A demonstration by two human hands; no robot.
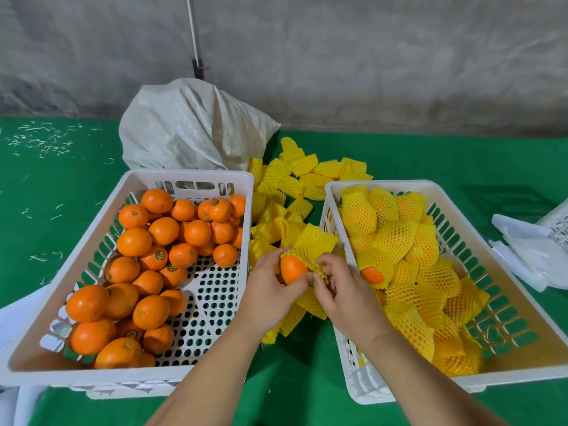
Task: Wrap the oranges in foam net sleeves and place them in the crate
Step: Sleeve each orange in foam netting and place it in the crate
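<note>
- Step: sleeving, I judge; orange (292,269) half in the foam sleeve (313,245), between the two crates.
- Left hand (270,282) grips the orange from the left; right hand (333,282) pinches the sleeve edge just beside it.
- Next, I reckon: pull the sleeve fully over, then set it in the right crate (381,185) with the wrapped fruit.
- Bare oranges wait in the left crate (187,174).

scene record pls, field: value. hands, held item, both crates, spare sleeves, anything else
left hand: grips orange
right hand: pinches foam net sleeve, partly over the orange
left crate: white, bare oranges, part of floor showing
right crate: white, wrapped oranges
spare sleeves: yellow pile between and behind the crates
other: white sack behind left crate; green mat
</note>
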